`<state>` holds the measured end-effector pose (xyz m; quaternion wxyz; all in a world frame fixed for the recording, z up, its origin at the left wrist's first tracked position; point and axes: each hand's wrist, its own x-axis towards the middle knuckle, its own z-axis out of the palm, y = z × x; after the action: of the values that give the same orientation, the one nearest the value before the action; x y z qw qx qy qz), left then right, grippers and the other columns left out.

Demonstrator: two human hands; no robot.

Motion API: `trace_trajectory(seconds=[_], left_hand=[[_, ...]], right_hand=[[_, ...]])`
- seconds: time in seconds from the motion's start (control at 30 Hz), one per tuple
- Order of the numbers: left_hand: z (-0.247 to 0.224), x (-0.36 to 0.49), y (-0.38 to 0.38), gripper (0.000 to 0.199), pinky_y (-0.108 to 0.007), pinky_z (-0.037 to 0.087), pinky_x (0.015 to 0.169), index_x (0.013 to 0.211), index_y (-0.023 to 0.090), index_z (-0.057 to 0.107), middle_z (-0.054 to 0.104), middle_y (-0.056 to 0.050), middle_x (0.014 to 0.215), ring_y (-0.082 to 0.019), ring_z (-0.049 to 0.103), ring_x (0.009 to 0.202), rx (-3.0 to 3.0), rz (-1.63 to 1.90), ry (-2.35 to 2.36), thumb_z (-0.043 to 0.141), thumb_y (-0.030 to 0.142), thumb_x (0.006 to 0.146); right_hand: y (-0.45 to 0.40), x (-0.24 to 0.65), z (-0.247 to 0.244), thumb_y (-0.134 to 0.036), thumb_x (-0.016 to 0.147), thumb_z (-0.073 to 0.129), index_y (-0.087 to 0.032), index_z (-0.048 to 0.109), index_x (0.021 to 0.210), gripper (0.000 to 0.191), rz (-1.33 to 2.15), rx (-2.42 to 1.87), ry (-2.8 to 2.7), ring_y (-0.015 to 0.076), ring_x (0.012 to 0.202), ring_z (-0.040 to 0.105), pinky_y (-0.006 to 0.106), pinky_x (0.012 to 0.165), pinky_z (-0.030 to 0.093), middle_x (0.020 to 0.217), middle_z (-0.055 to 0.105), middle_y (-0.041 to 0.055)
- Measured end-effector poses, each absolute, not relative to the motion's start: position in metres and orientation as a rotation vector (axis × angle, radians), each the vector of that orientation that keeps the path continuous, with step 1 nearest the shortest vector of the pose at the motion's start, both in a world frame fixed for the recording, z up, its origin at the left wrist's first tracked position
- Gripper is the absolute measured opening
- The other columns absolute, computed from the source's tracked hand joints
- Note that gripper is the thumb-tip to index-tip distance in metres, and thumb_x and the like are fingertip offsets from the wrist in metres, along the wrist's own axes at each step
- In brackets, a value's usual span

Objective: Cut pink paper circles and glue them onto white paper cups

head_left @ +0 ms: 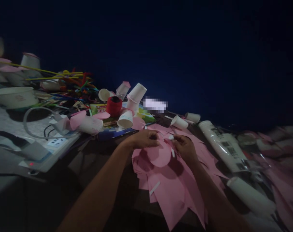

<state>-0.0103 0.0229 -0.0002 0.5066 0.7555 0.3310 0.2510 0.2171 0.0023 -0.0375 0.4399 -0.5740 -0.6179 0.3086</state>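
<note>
My left hand [147,139] pinches the upper left edge of a rounded pink paper piece [159,155]. Close to that piece's upper right, my right hand [185,146] has its fingers closed on a small white object [171,137], too small to name surely. A short white strip [173,152] shows just below it. Both hands are over a pile of pink paper sheets [170,190], some with jagged edges. Another white strip [155,188] lies on the pile.
Left stand a power strip [56,141], a white bowl [13,96] and coloured pipe cleaners [81,80]. Beyond the hands are stacked paper cups [136,93] and red yarn [114,106]. At right lie wrapped cups [221,145] and a loose white cup stack [250,196].
</note>
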Motion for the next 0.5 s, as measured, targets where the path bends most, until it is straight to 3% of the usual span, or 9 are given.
trace_trajectory(seconds=[0.17,0.37,0.5], left_hand=[[-0.001,-0.01,0.024,0.022,-0.019,0.032,0.053,0.076,0.015,0.055,0.049,0.002,0.071,-0.009,0.042,0.061,1.817,0.546,0.848,0.058,0.036,0.071],[0.004,-0.006,0.017,0.02,-0.02,0.032,0.053,0.073,0.015,0.053,0.046,0.003,0.068,-0.009,0.04,0.059,1.81,0.383,0.708,0.059,0.035,0.071],[0.002,-0.005,0.016,0.022,-0.019,0.031,0.052,0.074,0.015,0.054,0.045,0.004,0.067,-0.008,0.039,0.057,1.756,0.38,0.704,0.06,0.036,0.071]], right_hand=[[0.003,0.217,-0.041,-0.028,0.075,0.058,-0.017,0.063,0.091,0.02,0.425,-1.369,-1.734,0.0157,0.068,0.055,0.028,0.063,0.043,0.087,0.062,0.0064],[0.001,0.201,-0.039,-0.023,0.077,0.058,-0.02,0.065,0.081,0.009,0.11,-1.281,-1.946,0.0196,0.083,0.056,0.035,0.081,0.037,0.082,0.065,0.0041],[0.001,0.196,-0.042,-0.025,0.077,0.059,-0.019,0.066,0.079,0.009,0.035,-1.363,-2.023,0.0205,0.083,0.055,0.035,0.08,0.035,0.082,0.066,0.0048]])
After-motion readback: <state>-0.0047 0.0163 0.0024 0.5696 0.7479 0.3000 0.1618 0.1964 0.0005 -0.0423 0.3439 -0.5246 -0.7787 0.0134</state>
